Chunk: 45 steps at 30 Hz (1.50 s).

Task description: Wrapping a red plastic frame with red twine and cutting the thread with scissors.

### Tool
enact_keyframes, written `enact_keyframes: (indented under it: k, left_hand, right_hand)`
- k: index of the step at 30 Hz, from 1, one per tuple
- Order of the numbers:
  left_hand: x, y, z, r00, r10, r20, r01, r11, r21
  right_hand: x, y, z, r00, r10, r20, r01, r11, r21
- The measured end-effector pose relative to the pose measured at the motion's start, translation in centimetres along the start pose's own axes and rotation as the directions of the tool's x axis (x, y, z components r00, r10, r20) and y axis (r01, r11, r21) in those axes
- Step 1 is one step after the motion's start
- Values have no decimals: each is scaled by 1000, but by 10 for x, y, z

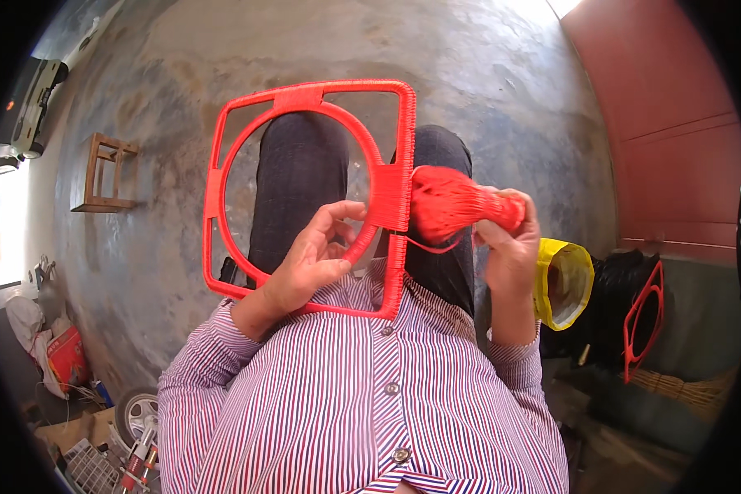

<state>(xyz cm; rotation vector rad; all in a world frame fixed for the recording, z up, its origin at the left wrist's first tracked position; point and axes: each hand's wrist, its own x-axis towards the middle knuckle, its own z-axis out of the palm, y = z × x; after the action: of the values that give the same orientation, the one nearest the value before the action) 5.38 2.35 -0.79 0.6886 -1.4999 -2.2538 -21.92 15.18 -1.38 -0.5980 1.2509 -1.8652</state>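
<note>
A square frame wrapped in red cord (393, 196), with a ring joined inside it, stands tilted over my lap. My left hand (309, 259) reaches across its lower edge, with the thumb and fingers curled at the lower right of the ring, gripping it. To the right of the frame, my right hand (514, 247) pinches the narrow end of a bundle of red cord (453, 204). The bundle's wide, looped end is close to the frame's right side. A loose strand curves below the bundle to that side, where wrapped turns meet a small dark gap.
At my right stand a yellow-rimmed container (563, 284), a black plastic bag (622, 280) and another red frame (644, 319). A small wooden stool (107, 174) is on the concrete floor at the left. A wheel (137, 418) and a white bag (26, 325) are lower left.
</note>
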Motion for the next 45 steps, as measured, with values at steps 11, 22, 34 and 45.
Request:
enact_keyframes:
  k: [11, 22, 34, 45]
  left_hand:
    - [7, 1, 6, 1000, -16, -24, 18, 996, 85]
    - [25, 18, 19, 917, -398, -19, 397, 917, -46]
    - [34, 13, 22, 878, -470, -85, 464, 882, -80]
    - [28, 4, 8, 920, -391, -19, 382, 908, -173]
  right_hand:
    - [35, -76, -102, 910, -203, 362, -161, 632, 758]
    - [-9, 5, -5, 823, 334, 460, -235, 936, -261]
    - [-48, -43, -2, 830, 89, 550, -209, 965, 158]
    - [-10, -147, -192, 988, -49, -145, 45, 998, -32]
